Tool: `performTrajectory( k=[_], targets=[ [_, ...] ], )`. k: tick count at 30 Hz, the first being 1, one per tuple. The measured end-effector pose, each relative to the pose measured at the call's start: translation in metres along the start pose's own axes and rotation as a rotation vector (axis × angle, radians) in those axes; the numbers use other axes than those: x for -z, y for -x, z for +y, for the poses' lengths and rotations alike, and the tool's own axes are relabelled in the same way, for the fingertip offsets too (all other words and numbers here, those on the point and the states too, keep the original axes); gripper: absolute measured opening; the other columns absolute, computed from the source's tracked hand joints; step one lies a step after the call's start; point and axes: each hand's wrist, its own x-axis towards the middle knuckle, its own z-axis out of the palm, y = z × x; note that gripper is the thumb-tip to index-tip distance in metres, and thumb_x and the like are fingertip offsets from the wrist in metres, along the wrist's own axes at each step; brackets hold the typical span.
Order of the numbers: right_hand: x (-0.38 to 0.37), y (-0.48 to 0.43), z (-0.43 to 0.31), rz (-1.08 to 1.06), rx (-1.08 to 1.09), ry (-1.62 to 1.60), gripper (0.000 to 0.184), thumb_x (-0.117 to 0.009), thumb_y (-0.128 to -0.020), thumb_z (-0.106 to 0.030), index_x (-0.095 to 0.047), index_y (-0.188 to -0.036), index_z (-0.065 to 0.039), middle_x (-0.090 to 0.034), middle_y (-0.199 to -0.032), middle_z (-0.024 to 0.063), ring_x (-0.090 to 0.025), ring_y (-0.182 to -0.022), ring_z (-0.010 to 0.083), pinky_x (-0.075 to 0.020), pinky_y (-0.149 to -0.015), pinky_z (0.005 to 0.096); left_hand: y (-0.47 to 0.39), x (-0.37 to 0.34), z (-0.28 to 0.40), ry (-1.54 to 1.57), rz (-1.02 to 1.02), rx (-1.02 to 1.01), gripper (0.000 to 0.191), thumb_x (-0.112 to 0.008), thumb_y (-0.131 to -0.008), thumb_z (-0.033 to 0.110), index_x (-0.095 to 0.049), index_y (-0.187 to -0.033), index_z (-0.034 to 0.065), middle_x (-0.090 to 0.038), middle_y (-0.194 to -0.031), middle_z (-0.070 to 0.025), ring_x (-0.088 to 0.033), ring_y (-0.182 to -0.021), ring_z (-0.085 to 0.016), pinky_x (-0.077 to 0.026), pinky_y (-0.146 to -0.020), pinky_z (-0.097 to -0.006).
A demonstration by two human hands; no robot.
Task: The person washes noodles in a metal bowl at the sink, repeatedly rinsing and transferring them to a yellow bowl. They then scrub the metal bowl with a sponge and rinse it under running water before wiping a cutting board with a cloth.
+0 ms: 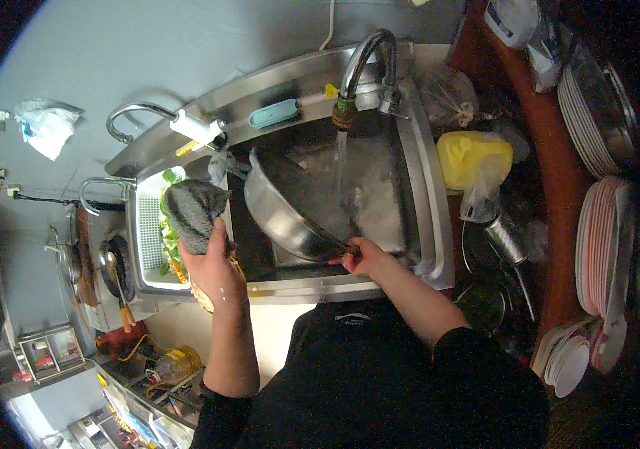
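Note:
A dark grey scrubbing cloth [195,210] is gripped in my left hand [214,269], raised in front of the white plastic basket [148,236]. Leafy green vegetables [168,236] show in that basket, partly covered by the cloth and hand. My right hand [366,258] grips the near edge of a large metal bowl or pan [280,219], which is tilted on its side over the steel sink [435,236]. Water runs from the curved faucet [364,62] into the sink beyond the pan. My right fingers are partly hidden behind its rim.
A teal oblong tray [273,114] lies on the sink's back ledge, near a second curved faucet [140,109]. To the right stand a yellow plastic jug [474,160], a perforated metal cylinder [506,238] and stacked plates [600,247] on a reddish-brown shelf [558,185].

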Motion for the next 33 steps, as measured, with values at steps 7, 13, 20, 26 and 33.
performTrajectory(
  k=[7, 13, 20, 26, 33],
  targets=[
    [-0.013, 0.009, 0.027, -0.229, -0.210, -0.147, 0.065, -0.043, -0.083, -0.032, -0.034, -0.122, 0.020, -0.038, -0.057, -0.0007, -0.040, -0.047, 0.0067, -0.0396, -0.038, 0.0179, 0.003, -0.013, 0.032, 0.053, -0.002, -0.115, 0.035, -0.069, -0.076, 0.005, -0.048, -0.104, 0.0020, -0.058, -0.084, -0.0048, -0.053, -0.065, -0.011, -0.041, -0.054, -0.0226],
    [-0.010, 0.009, 0.033, -0.156, -0.207, -0.049, 0.059, -0.044, -0.083, -0.031, -0.042, -0.115, 0.018, -0.039, -0.059, 0.0003, -0.038, -0.044, 0.0069, -0.0363, -0.035, 0.0176, -0.003, -0.021, 0.032, 0.015, -0.003, -0.151, 0.032, -0.068, -0.076, 0.004, -0.049, -0.103, 0.0023, -0.058, -0.083, -0.0043, -0.053, -0.065, -0.011, -0.041, -0.053, -0.0228],
    [-0.007, 0.062, 0.014, 0.199, 0.222, 0.237, 0.024, -0.060, -0.066, -0.014, -0.055, -0.087, -0.002, -0.049, -0.063, 0.0062, -0.047, -0.053, 0.0187, -0.0426, -0.043, 0.0316, -0.020, -0.024, 0.010, 0.004, -0.010, -0.053, 0.037, -0.069, -0.075, 0.006, -0.050, -0.106, 0.0032, -0.060, -0.089, -0.0047, -0.055, -0.069, -0.012, -0.042, -0.054, -0.0227],
    [-0.024, 0.108, -0.001, 0.413, 0.763, 0.587, 0.015, -0.061, -0.062, -0.013, -0.056, -0.073, -0.005, -0.053, -0.066, 0.0082, -0.051, -0.056, 0.0234, -0.0437, -0.049, 0.0362, -0.026, -0.013, -0.001, -0.024, -0.023, 0.094, 0.038, -0.069, -0.075, 0.008, -0.050, -0.107, 0.0049, -0.061, -0.087, -0.0029, -0.057, -0.070, -0.012, -0.043, -0.051, -0.0230],
    [-0.034, 0.085, -0.015, 0.859, 1.181, 1.134, 0.032, -0.061, -0.064, -0.020, -0.062, -0.075, 0.010, -0.063, -0.072, 0.0244, -0.063, -0.066, 0.0337, -0.0481, -0.062, 0.0399, -0.037, 0.009, -0.019, 0.058, -0.030, 0.223, 0.036, -0.070, -0.075, 0.009, -0.053, -0.106, 0.0059, -0.062, -0.088, -0.0025, -0.057, -0.069, -0.011, -0.044, -0.049, -0.0234]
  ],
)
